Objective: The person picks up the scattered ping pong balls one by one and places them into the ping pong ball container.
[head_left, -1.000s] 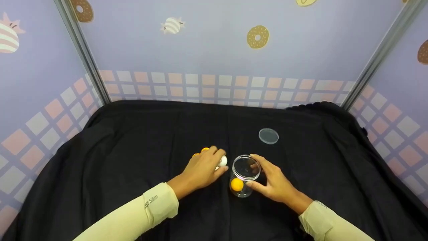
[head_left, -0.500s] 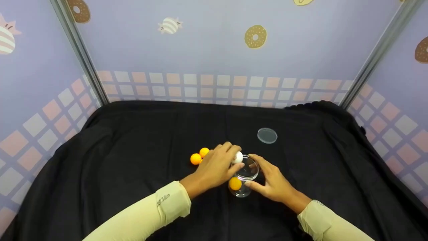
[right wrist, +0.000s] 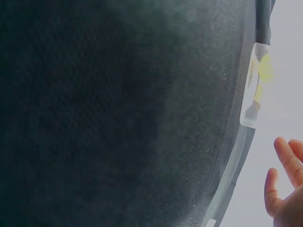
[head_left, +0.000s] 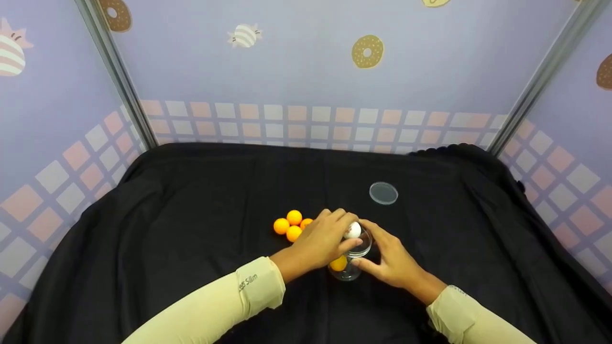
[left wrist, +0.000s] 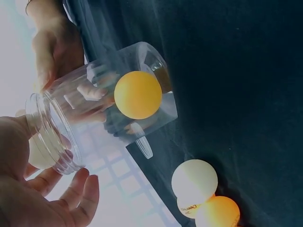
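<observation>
My left hand (head_left: 325,241) pinches a white ping-pong ball (head_left: 353,230) at the mouth of a clear jar (head_left: 351,273). In the left wrist view its fingers curve around the jar's threaded rim (left wrist: 71,163), and the ball shows pale through the plastic. An orange ping-pong ball (left wrist: 138,95) lies inside the jar, near the bottom. My right hand (head_left: 394,260) grips the jar from the right, thumb in front and fingers behind the rim. Only a few right fingers (right wrist: 286,161) show at the edge of the right wrist view.
Several orange ping-pong balls (head_left: 281,226) cluster left of the jar, partly behind my left hand. White balls (left wrist: 194,178) lie beside them in the left wrist view. A clear round lid (head_left: 383,193) rests on the black cloth (head_left: 215,191) beyond the jar. Patterned walls enclose the table.
My left hand has carried the white ball rightward from the cluster to the jar's mouth, uncovering more orange balls. My right hand and the jar have stayed in place.
</observation>
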`<state>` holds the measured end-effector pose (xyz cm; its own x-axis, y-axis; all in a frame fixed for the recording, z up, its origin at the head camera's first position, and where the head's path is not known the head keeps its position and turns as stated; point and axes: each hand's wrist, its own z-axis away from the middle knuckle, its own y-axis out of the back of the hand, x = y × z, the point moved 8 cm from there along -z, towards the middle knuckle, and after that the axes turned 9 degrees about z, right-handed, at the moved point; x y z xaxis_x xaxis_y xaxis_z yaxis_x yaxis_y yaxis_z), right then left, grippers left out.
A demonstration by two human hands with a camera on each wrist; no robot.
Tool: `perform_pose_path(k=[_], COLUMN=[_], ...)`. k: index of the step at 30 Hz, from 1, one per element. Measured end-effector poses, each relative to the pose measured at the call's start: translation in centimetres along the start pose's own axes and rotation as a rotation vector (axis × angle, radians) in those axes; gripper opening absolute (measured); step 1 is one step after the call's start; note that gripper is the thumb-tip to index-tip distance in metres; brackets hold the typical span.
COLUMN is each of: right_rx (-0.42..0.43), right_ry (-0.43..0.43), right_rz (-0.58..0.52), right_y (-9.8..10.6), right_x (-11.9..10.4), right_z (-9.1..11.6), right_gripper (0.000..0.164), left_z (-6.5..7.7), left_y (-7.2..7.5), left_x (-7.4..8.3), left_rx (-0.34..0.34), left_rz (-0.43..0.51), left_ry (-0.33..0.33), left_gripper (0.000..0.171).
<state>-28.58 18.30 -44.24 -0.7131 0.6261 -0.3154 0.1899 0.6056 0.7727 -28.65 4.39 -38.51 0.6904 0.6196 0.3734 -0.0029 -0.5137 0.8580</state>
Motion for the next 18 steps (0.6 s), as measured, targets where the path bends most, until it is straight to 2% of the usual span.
perform_pose_path(k=[4,18], right_rx=[0.000,0.001], right_ry=[-0.002,-0.006], right_rz=[0.008,0.004], right_y=[0.05,0.03], right_x=[0.03,-0.04], right_z=[0.04,0.01], right_gripper=[0.083,0.084], left_z=[-0.17,-0.20], left_y=[-0.21,-0.08], left_x=[-0.06,-0.12], left_rx=[-0.013,0.003], left_rz=[0.008,0.008], left_ry=[0.021,0.029], left_gripper=[0.041,0.042])
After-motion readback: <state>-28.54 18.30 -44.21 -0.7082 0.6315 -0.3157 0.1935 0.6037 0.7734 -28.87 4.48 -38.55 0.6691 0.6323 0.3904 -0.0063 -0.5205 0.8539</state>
